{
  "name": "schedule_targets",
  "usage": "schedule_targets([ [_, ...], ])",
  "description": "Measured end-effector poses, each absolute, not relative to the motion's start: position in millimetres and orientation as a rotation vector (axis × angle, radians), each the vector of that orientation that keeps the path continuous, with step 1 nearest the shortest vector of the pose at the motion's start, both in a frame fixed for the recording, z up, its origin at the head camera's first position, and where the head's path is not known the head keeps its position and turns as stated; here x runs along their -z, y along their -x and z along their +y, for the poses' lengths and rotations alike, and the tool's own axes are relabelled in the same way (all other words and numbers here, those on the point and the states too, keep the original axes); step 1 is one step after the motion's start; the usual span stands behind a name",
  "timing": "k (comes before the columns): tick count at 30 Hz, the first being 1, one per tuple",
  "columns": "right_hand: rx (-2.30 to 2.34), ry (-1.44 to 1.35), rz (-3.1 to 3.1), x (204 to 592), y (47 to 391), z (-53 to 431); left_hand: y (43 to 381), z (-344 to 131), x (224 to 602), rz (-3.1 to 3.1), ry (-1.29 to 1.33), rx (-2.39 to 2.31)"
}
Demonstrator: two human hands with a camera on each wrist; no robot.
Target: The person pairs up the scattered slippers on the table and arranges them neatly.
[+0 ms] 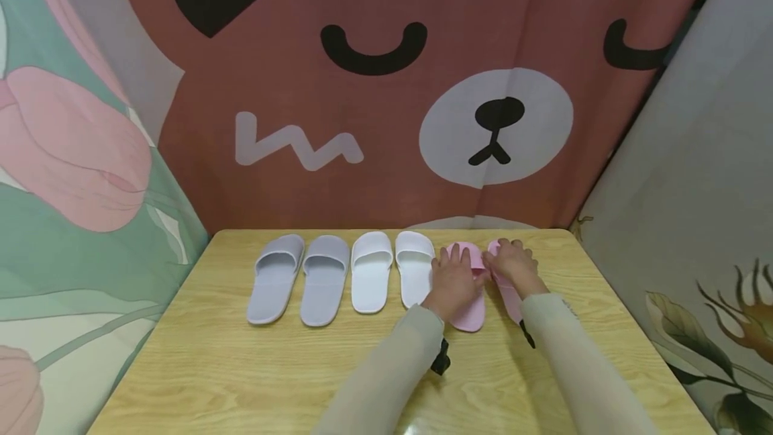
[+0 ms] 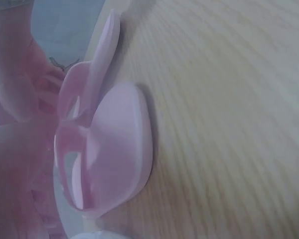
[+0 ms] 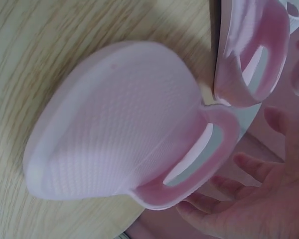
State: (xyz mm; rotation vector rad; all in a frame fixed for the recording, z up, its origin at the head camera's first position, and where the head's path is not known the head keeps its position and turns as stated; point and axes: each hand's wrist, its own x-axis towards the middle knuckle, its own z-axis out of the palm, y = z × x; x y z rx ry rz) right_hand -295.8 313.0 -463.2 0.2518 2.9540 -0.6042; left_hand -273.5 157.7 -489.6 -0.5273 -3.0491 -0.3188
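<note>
In the head view, two pink slippers lie side by side at the right end of a row. My left hand (image 1: 454, 284) rests over the strap end of the left pink slipper (image 1: 471, 315), fingers spread toward the back. Over the right pink slipper (image 1: 507, 297), which is slanted, my right hand (image 1: 517, 266) has its fingers near the strap. The right wrist view shows that slipper (image 3: 114, 124) close up, with loosely spread fingers (image 3: 214, 184) beside its strap; contact is hard to tell. In the left wrist view both pink slippers' straps meet.
Left of the pink pair stand two white slippers (image 1: 370, 287), then two pale grey-lavender slippers (image 1: 272, 294). All lie on a wooden table (image 1: 253, 374). A bear-print curtain (image 1: 290, 193) hangs behind, with patterned fabric at both sides.
</note>
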Motion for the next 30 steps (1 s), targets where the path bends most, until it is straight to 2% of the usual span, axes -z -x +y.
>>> schedule_targets([
  [14, 0.649, -0.24, 2.937, 461.8, 291.8, 305.5, 276.8, 141.5, 484.9, -3.104, 0.475, 0.113],
  [25, 0.632, -0.306, 2.908, 461.9, 290.0, 294.5, 272.6, 124.0, 481.4, -3.07, 0.481, 0.103],
  [30, 0.584, -0.244, 2.97, 460.9, 289.5, 290.5, 271.2, 113.9, 478.9, -3.062, 0.493, 0.101],
])
